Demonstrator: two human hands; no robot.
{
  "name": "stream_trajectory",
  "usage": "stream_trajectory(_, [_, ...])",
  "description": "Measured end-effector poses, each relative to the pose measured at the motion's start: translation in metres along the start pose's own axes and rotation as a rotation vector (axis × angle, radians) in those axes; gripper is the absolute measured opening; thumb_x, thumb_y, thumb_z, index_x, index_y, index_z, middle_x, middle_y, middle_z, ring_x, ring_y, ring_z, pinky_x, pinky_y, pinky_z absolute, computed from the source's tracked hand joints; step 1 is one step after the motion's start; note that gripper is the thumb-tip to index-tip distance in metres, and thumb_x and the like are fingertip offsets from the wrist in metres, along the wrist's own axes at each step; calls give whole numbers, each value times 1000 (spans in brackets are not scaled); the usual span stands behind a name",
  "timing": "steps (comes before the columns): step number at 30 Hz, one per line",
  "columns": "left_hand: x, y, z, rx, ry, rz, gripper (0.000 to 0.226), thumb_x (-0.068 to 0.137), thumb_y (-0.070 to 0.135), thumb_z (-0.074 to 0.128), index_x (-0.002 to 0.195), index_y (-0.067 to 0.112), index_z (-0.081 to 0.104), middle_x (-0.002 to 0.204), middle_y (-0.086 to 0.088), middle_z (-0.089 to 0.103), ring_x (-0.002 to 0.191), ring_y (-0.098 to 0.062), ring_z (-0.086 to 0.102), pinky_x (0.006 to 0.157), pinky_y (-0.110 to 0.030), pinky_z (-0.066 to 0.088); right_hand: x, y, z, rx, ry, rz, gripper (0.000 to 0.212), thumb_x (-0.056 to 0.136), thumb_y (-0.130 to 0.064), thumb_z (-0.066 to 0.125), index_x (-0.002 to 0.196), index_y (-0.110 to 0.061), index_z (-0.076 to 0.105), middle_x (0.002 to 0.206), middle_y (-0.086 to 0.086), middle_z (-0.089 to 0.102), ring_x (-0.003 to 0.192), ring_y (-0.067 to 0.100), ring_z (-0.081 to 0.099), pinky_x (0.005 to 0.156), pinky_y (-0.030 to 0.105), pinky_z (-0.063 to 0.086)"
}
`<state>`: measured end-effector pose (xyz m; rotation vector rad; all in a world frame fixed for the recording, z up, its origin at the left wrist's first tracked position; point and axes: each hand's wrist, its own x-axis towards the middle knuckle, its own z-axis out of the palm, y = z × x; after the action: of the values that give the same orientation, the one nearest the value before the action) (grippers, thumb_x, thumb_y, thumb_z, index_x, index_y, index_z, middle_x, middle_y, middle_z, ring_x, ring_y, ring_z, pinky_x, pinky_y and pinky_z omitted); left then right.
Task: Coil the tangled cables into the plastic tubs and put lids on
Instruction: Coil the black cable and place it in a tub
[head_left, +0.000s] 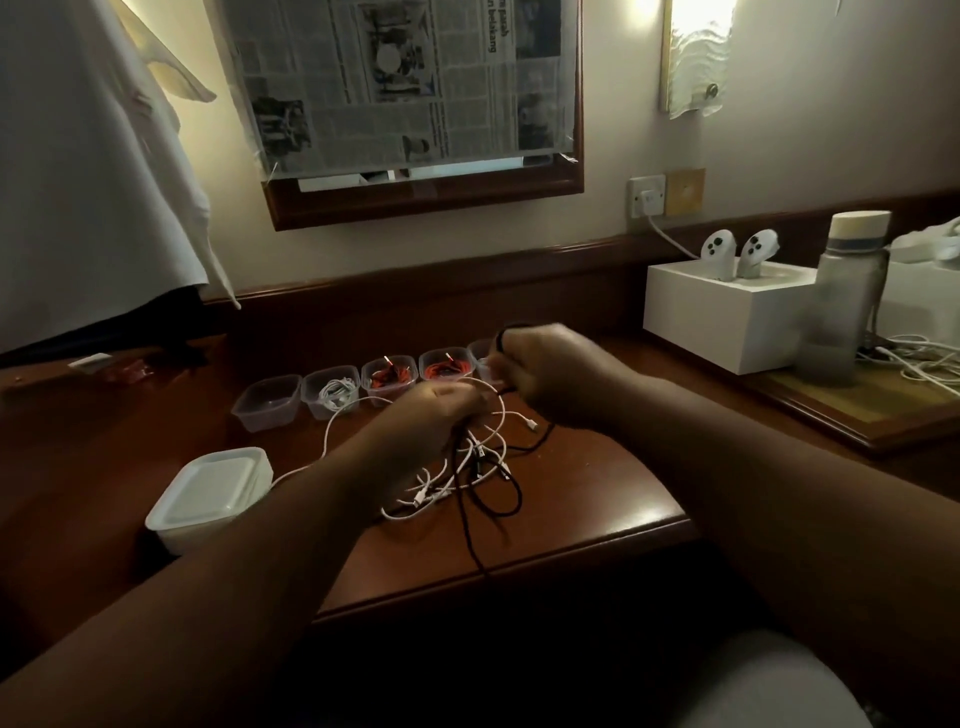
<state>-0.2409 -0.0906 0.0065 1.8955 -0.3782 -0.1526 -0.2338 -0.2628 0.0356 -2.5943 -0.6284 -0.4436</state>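
Observation:
A tangle of white and black cables (470, 478) lies on the wooden desk (587, 499), lifted at its top by both hands. My left hand (421, 415) grips a bunch of the strands. My right hand (550, 374) holds a black cable (506, 332) that loops over its fingers. Behind them stands a row of clear plastic tubs: an empty tub (266, 401), a tub with a coiled white cable (332, 396), and two tubs with red cables (389, 375) (447, 368). A further tub is mostly hidden by my right hand. A stack of white lids (210, 496) sits at the left.
A white box (727, 317) holding two white controllers (740, 252) stands at the back right, beside a grey water bottle (844, 301) and loose white wires (919, 358). A newspaper-covered mirror (405, 93) hangs on the wall. White cloth (93, 156) hangs at the left.

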Motion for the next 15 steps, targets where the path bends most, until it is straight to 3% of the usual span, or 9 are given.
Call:
stream_trajectory(2, [5, -1, -11, 54, 33, 35, 29, 100, 25, 49, 75, 13, 57, 67, -3, 49, 64, -17, 45, 64, -31, 37, -2, 2, 6, -110, -136, 34, 30, 106, -30, 38, 77, -27, 46, 77, -3, 52, 67, 14, 49, 60, 28, 39])
stream_trajectory(4, [11, -5, -20, -32, 46, 40, 31, 101, 25, 48, 74, 13, 55, 69, -3, 50, 64, -17, 47, 64, -31, 40, -4, 3, 9, 72, -239, 109, 31, 106, -33, 37, 75, -35, 40, 71, -10, 41, 61, 6, 38, 57, 20, 34])
stream_trajectory(7, [16, -18, -17, -293, 37, -11, 32, 101, 30, 47, 74, 15, 53, 62, 0, 45, 52, -14, 41, 50, -27, 32, -8, 8, 15, 1011, -559, 322, 48, 103, -49, 31, 62, -28, 44, 53, -9, 32, 43, 7, 25, 41, 20, 21])
stream_trajectory(9, [13, -27, -1, -440, 25, -18, 34, 101, 32, 45, 71, 18, 53, 57, 2, 37, 44, -11, 30, 45, -27, 17, -9, 4, 15, 1558, -678, 228, 45, 99, -40, 34, 63, -16, 47, 50, -6, 32, 39, 8, 27, 40, 23, 18])
stream_trajectory(12, [4, -37, 28, -561, -5, 1, 39, 102, 30, 41, 69, 19, 59, 54, 1, 34, 41, -11, 24, 44, -23, 15, -4, -11, 10, 1971, -421, 105, 30, 97, -29, 34, 76, -14, 50, 59, -4, 38, 49, 10, 37, 49, 23, 31])
stream_trajectory(14, [-3, -40, 41, -533, -35, 1, 35, 102, 29, 41, 79, 14, 62, 55, -1, 34, 43, -12, 24, 47, -25, 15, 0, -12, 6, 1808, -93, 94, 33, 104, -26, 30, 82, -14, 51, 64, -2, 42, 54, 10, 42, 54, 24, 39])
stream_trajectory(15, [-5, -40, 43, -485, -32, 1, 33, 103, 29, 42, 86, 9, 62, 55, -1, 35, 44, -12, 25, 47, -25, 17, 2, -8, 8, 1516, 81, 83, 33, 106, -24, 30, 84, -14, 51, 66, -2, 45, 55, 9, 45, 55, 24, 41])
